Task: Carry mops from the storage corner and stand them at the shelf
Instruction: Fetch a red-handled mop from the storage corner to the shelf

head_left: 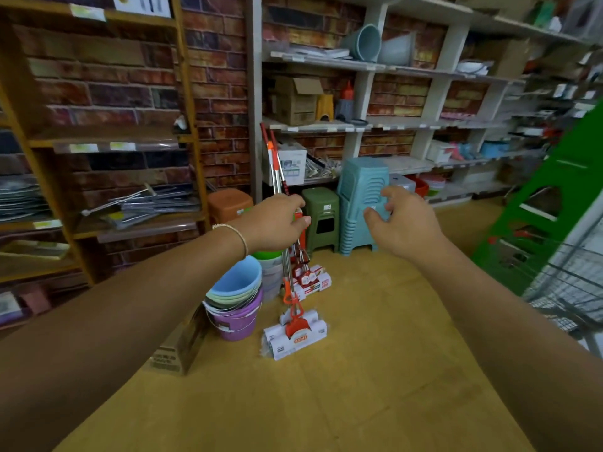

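Head view. Left hand (277, 223) is curled round the shaft of the front mop (295, 334), thumb and fingers closed on it just below the orange collar. Right hand (401, 220) hangs at 3 o'clock of the left, fingers spread and loosely bent, holding nothing. The front mop's packaged sponge head sits on the floor (375, 370) at 6 o'clock of the grip; two or three more mops (306, 275) stand behind it, shafts leaning on the white shelf (326, 125) upright at 12.

Judged step: standing the mop among the others. Tilt the shaft top toward 12 until it rests on the shelf frame, head flat on the floor, then let go; the right hand could steady the upper shaft.

Edges and room: stacked buckets (236, 298) just beside the mop head at 9 o'clock; green stool (321, 216) and blue stool stack (362, 203) near at 1 to 2 o'clock. Open floor lies toward 5 and 6. Green ladder (554, 207) and a wire cart (574, 288) stand well apart at 3.
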Tool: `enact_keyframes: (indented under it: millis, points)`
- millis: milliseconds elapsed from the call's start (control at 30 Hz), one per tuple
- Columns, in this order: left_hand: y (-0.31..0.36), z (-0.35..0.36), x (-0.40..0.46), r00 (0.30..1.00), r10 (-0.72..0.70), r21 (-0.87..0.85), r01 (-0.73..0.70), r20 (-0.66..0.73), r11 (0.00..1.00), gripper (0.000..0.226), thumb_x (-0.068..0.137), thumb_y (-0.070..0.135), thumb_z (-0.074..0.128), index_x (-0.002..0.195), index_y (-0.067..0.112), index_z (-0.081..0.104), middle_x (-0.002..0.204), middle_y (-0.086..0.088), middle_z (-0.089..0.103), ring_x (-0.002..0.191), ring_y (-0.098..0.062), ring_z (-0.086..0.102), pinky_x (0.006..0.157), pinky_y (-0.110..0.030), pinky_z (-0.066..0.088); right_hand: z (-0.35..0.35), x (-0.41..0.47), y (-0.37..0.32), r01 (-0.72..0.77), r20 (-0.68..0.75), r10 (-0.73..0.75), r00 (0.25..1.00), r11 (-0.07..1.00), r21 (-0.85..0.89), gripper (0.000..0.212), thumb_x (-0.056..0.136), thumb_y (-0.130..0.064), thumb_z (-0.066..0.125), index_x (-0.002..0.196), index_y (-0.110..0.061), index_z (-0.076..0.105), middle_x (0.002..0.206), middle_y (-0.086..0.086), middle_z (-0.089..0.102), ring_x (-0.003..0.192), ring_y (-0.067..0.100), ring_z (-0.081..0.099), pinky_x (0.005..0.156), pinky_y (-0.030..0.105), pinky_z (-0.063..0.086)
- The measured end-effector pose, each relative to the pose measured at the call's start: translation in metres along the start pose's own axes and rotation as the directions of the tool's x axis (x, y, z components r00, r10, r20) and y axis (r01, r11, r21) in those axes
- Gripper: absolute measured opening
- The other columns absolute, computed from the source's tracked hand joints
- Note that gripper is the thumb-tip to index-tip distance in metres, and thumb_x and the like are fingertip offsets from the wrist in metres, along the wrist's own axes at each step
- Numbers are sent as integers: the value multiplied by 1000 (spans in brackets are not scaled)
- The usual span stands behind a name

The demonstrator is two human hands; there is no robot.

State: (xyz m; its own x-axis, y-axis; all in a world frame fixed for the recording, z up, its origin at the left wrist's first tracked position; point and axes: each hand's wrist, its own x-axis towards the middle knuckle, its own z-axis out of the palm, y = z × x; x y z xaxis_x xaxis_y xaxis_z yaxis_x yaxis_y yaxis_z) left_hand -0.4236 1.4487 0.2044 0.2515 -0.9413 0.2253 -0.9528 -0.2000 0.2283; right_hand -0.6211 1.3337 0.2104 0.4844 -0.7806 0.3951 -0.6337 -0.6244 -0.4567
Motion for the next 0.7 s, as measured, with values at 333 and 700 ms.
enact_keyframes:
  millis: [333, 700]
  points:
    - [-66, 17, 162, 993, 114, -65, -113, 18, 991, 46, 100, 39, 44, 136, 10, 46, 133, -14, 53, 120, -28, 51, 98, -38, 43, 50, 132, 14, -119, -47, 117, 992, 991, -64, 61, 94, -41, 59, 146, -12, 44, 132, 10, 61, 118, 28, 59, 90, 35, 49]
    - [-90, 43, 305, 976, 208, -120, -201, 56, 972, 42, 101, 37, 44, 134, 10, 48, 135, -13, 51, 121, -29, 51, 101, -42, 43, 74, 238, 53, -242, -137, 227, 964, 965, -99, 56, 95, -39, 60, 143, -13, 48, 114, 10, 68, 102, 27, 63, 83, 35, 50]
